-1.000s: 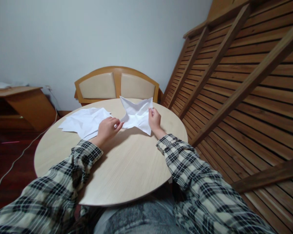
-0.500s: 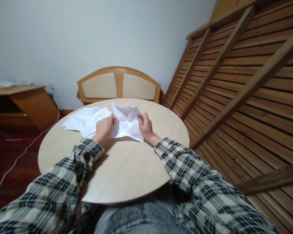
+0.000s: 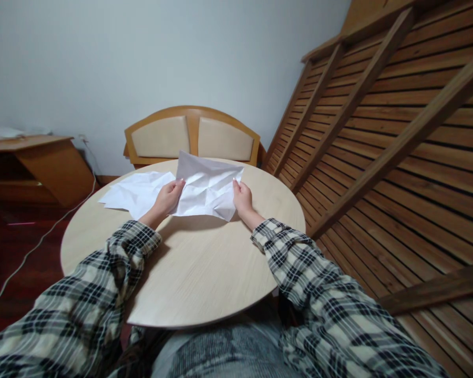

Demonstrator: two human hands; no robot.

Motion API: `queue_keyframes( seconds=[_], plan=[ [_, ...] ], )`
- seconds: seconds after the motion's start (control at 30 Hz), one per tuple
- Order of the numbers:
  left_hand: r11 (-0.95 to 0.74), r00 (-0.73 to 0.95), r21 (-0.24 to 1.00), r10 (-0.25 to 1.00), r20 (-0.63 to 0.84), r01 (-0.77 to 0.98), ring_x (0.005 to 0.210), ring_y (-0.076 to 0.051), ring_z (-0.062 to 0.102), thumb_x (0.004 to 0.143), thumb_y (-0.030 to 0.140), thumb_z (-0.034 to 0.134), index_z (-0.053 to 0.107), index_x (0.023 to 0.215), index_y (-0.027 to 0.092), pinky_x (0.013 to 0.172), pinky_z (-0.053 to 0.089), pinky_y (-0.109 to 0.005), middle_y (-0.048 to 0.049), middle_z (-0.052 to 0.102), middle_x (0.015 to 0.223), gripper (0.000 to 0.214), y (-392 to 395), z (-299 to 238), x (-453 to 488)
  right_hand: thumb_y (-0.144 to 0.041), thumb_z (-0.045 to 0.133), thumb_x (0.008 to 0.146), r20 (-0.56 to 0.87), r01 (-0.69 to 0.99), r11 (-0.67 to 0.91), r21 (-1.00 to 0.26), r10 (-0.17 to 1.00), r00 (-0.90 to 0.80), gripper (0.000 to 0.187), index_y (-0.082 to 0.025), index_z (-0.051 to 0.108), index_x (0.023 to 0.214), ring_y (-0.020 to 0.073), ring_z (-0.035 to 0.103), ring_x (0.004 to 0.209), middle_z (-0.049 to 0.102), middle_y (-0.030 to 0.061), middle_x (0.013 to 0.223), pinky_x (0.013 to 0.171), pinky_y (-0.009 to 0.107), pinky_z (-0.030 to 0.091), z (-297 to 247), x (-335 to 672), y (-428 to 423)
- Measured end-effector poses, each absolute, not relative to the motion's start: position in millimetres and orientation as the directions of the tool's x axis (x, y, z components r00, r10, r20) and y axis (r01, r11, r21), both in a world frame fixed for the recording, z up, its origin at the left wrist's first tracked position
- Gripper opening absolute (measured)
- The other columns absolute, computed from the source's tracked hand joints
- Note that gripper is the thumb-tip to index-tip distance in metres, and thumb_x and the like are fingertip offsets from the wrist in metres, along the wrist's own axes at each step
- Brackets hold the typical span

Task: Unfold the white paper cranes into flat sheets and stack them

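Observation:
A creased white sheet of paper [image 3: 207,185] is held up and spread out over the far part of the round light-wood table [image 3: 189,268]. My left hand [image 3: 166,199] grips its left edge with closed fingers. My right hand [image 3: 241,197] grips its right edge the same way. Both arms wear checked sleeves. To the left of my left hand a second crumpled white paper [image 3: 136,192] lies flat on the table.
A wooden chair with beige padded back [image 3: 192,135] stands behind the table. A slatted wooden frame [image 3: 382,131] leans along the right. A low wooden cabinet [image 3: 35,165] is at the left, with a white cable [image 3: 35,247] trailing over the dark floor.
The sheet was bunched between my hands half a second ago; my hands have since drawn apart and lifted it, so it is now spread open and flatter.

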State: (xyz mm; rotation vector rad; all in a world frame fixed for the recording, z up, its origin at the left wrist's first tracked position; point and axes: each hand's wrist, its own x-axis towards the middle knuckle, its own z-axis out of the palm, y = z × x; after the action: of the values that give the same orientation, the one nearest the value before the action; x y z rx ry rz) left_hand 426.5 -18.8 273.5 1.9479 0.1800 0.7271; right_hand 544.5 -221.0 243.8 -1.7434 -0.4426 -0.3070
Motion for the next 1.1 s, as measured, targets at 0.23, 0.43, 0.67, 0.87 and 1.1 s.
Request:
queue_keyframes(
  seconds=[0.23,0.43,0.67,0.87,1.1],
  plan=[
    [-0.693,0.516,0.699,0.539,0.666,-0.178,0.060,-0.014,0.042,0.092,0.040,0.041,0.043,0.065,0.021,0.058,0.035,-0.029,-0.0001,0.045,0.061,0.033,-18,268,424,-0.046,0.061,0.086,0.221,0.153,0.212,-0.965,0.345,0.912,0.037,-0.022,0.047,0.110,0.0129,0.060,0.070,0.062,0.0006,0.086,0.062,0.023,0.048,249,536,-225],
    [-0.716,0.379,0.687,0.606,0.700,-0.123,0.062,-0.015,0.043,0.094,0.044,0.035,0.040,0.068,0.023,0.059,0.035,-0.031,0.0000,0.045,0.063,0.034,-17,263,423,-0.046,0.061,0.089,-0.111,-0.316,0.178,-0.932,0.689,0.717,0.030,-0.017,0.056,0.092,0.0158,0.063,0.070,0.065,0.0070,0.080,0.066,0.030,0.056,253,510,-220],
    [-0.714,0.403,0.686,0.593,0.697,-0.138,0.060,-0.014,0.042,0.093,0.043,0.038,0.040,0.068,0.023,0.057,0.032,-0.031,-0.0002,0.046,0.063,0.032,-28,253,430,-0.021,0.058,0.092,-0.166,-0.463,0.254,-0.849,0.704,0.690,0.011,-0.014,0.060,0.084,0.0072,0.055,0.055,0.062,0.0005,0.068,0.056,0.019,0.050,251,506,-210],
    [-0.640,0.401,0.763,0.679,0.615,-0.087,0.058,-0.014,0.039,0.093,0.039,0.040,0.040,0.063,0.022,0.054,0.029,-0.031,-0.0007,0.046,0.060,0.035,-21,248,437,-0.019,0.061,0.085,-0.096,-0.234,0.157,-0.960,0.596,0.797,0.017,-0.016,0.055,0.069,0.0077,0.049,0.047,0.054,-0.0037,0.055,0.047,0.019,0.042,243,507,-207],
    [-0.549,0.502,0.835,0.709,0.496,-0.050,0.057,-0.015,0.037,0.090,0.032,0.042,0.041,0.058,0.022,0.052,0.030,-0.030,-0.0002,0.043,0.056,0.034,-16,248,438,-0.019,0.056,0.086,0.049,-0.001,0.086,-0.996,0.576,0.816,0.018,-0.017,0.055,0.069,0.0091,0.049,0.045,0.054,-0.0022,0.055,0.043,0.020,0.040,239,505,-207]
  ],
)
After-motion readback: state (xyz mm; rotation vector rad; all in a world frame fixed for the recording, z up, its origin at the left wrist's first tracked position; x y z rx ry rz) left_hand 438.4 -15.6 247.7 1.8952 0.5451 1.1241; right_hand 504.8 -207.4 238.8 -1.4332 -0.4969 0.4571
